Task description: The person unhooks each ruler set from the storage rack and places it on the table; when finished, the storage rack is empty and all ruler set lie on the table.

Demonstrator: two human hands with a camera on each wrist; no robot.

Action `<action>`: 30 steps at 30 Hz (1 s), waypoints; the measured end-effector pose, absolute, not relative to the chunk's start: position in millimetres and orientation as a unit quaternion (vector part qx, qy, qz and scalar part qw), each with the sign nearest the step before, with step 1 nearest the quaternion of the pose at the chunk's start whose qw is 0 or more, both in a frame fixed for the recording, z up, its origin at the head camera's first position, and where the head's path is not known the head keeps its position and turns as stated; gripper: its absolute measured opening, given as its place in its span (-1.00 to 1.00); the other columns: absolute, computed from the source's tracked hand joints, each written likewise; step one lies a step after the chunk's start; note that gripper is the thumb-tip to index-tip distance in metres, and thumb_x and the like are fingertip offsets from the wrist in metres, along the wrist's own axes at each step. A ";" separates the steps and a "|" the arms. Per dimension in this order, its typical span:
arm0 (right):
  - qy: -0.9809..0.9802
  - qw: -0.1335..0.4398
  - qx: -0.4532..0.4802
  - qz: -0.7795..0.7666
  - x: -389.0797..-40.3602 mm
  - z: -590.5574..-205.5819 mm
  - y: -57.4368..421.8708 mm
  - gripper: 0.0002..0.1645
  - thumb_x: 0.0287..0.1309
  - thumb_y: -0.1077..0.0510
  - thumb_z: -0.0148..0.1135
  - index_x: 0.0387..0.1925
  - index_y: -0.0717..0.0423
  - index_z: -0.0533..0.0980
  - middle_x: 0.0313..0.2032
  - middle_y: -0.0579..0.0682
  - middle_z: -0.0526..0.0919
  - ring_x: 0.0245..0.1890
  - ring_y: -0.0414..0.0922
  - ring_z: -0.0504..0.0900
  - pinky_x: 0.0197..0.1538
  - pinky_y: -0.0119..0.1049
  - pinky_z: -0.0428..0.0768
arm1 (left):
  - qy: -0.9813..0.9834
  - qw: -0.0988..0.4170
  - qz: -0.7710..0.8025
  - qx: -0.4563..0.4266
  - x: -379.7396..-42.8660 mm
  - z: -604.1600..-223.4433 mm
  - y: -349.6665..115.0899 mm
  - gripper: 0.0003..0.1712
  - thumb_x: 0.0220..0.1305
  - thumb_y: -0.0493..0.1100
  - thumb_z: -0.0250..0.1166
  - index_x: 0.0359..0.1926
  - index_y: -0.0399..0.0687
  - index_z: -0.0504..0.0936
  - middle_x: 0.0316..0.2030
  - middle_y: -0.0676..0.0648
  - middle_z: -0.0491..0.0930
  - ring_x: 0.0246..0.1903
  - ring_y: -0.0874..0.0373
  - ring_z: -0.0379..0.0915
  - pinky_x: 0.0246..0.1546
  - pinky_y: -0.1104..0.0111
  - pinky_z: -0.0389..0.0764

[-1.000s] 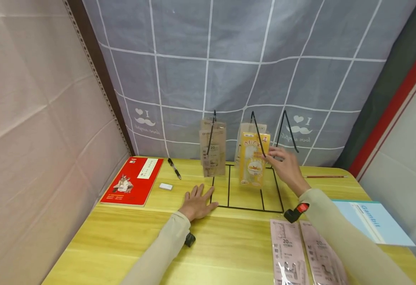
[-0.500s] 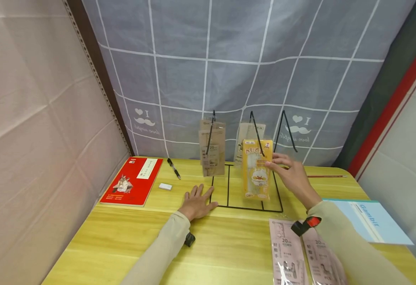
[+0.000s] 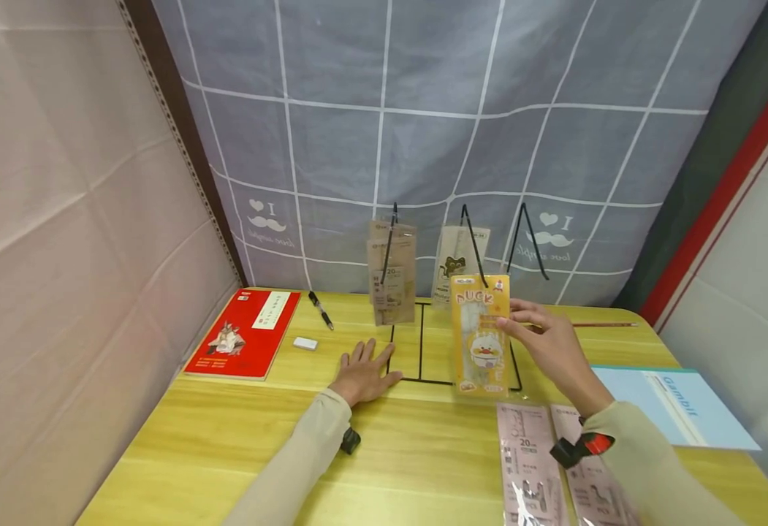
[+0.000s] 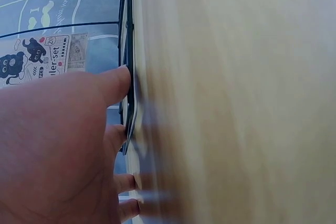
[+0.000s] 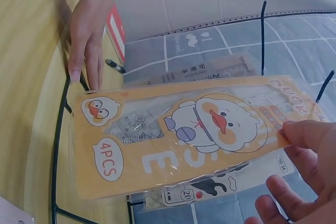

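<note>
My right hand (image 3: pixel 548 349) pinches the right edge of a yellow duck ruler-set packet (image 3: pixel 482 336) between thumb and fingers. The packet hangs upright in front of the middle prong of a black wire display rack (image 3: pixel 421 343). Its top edge is close to the prong's tip; whether they touch I cannot tell. In the right wrist view the packet (image 5: pixel 210 124) shows a duck and "4PCS". My left hand (image 3: pixel 362 374) lies on the table with fingers spread, thumb and fingertips at the rack's base corner. Behind the duck packet, a cat ruler-set packet (image 3: pixel 446 267) hangs on the middle prong.
Brownish packets (image 3: pixel 393 274) hang on the left prong. Pink packets (image 3: pixel 531 460) lie at the front right, near a light blue notebook (image 3: pixel 676 409) and a pencil (image 3: pixel 603 324). To the left are a red book (image 3: pixel 245 332), a pen (image 3: pixel 321 310) and a white eraser (image 3: pixel 305 343).
My right hand has drawn the duck packet down and toward me, slightly right, from along the middle prong to its tip, uncovering the cat packet. The left hand has stayed put.
</note>
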State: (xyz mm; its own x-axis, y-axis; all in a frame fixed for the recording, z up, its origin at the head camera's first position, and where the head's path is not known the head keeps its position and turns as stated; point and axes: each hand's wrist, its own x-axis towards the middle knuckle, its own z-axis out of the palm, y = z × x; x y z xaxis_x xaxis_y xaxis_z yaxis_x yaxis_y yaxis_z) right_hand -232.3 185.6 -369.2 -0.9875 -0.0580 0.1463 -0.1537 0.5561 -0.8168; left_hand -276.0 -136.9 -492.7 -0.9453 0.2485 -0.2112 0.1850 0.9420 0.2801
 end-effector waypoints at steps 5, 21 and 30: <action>-0.880 0.046 0.048 0.469 -219.8 -370.6 185.5 -0.20 0.33 -0.37 0.26 0.20 0.23 0.62 0.53 0.10 0.34 0.55 0.21 0.25 0.45 0.24 0.39 | 0.977 0.127 0.128 0.110 -275.5 -493.2 -136.5 -0.20 0.57 0.40 -0.12 0.67 0.33 0.02 0.68 -0.18 -0.12 0.66 -0.20 -0.22 0.60 -0.25 -0.09; -0.875 0.043 0.050 0.479 -181.1 -371.5 187.6 -0.39 0.39 -0.26 0.28 0.10 0.17 0.69 0.50 0.06 0.39 0.43 0.19 0.44 0.37 0.20 0.49 | 0.974 0.131 0.143 0.115 -280.6 -500.2 -136.9 -0.19 0.57 0.40 -0.12 0.68 0.36 -0.05 0.68 -0.19 -0.19 0.67 -0.22 -0.31 0.60 -0.26 -0.19; -0.877 0.024 0.040 0.479 -157.1 -379.6 181.9 -0.47 0.36 -0.25 0.31 0.00 0.10 0.74 0.49 0.11 0.40 0.48 0.25 0.37 0.39 0.31 0.43 | 0.974 0.144 0.136 0.107 -280.4 -496.9 -136.8 -0.20 0.58 0.39 -0.14 0.68 0.38 -0.11 0.69 -0.16 -0.26 0.67 -0.20 -0.39 0.62 -0.24 -0.25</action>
